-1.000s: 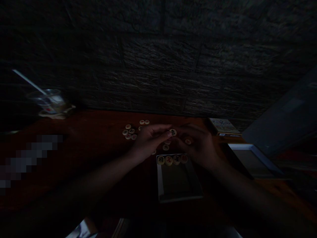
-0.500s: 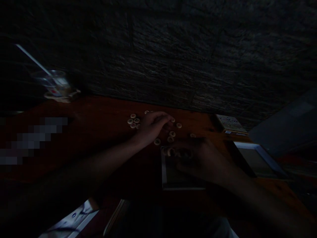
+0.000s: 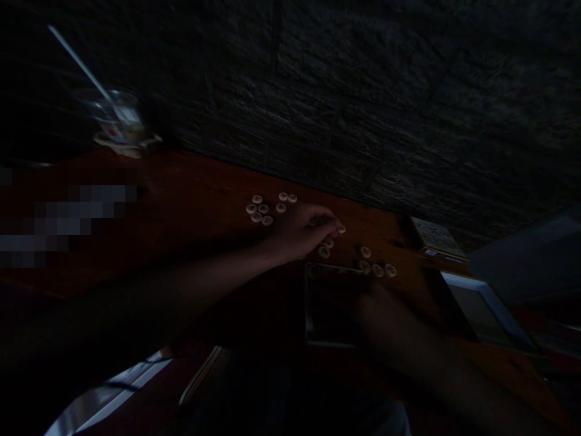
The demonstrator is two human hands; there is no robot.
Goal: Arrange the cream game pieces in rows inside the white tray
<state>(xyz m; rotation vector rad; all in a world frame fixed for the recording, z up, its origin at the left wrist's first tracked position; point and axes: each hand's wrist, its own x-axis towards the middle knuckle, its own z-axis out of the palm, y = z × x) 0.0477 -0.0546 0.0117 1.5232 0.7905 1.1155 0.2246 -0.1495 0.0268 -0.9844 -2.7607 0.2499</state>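
Cup: a clear plastic cup [image 3: 113, 118] on a pale saucer [image 3: 127, 145] at the back left of the wooden surface [image 3: 204, 194], with a white straw [image 3: 79, 63] leaning out to the upper left.

Blurred patch: a pixelated pale patch [image 3: 63, 218] lies over the surface's left part, too blurred to identify.

Wall: a dark stone wall [image 3: 318, 79] runs along the surface's back edge.

Left piece group: eight round Chinese chess pieces [image 3: 263, 209] lie loosely together, just beyond the left wrist.

Left grip: the left grip [image 3: 304, 231] is curled downward, its fingertips [image 3: 334, 223] just beside a chess piece [image 3: 341, 229]; whether it is clenched on anything is hidden.

Middle pieces: two chess pieces [image 3: 324, 248] lie just under the left fingers, near the tray's back edge.

Tray: a dark, white-rimmed tray [image 3: 307, 315] sits on the surface between the hands, with one chess piece [image 3: 313, 271] inside its back corner.

Right grip: the right grip [image 3: 385, 315] is dark and blurred beside the tray; I cannot tell its state.

Right pieces: four chess pieces [image 3: 376, 263] lie beyond it.

Far right: a printed box [image 3: 438, 237] and a white-framed tray [image 3: 481, 303] sit at the surface's right end.
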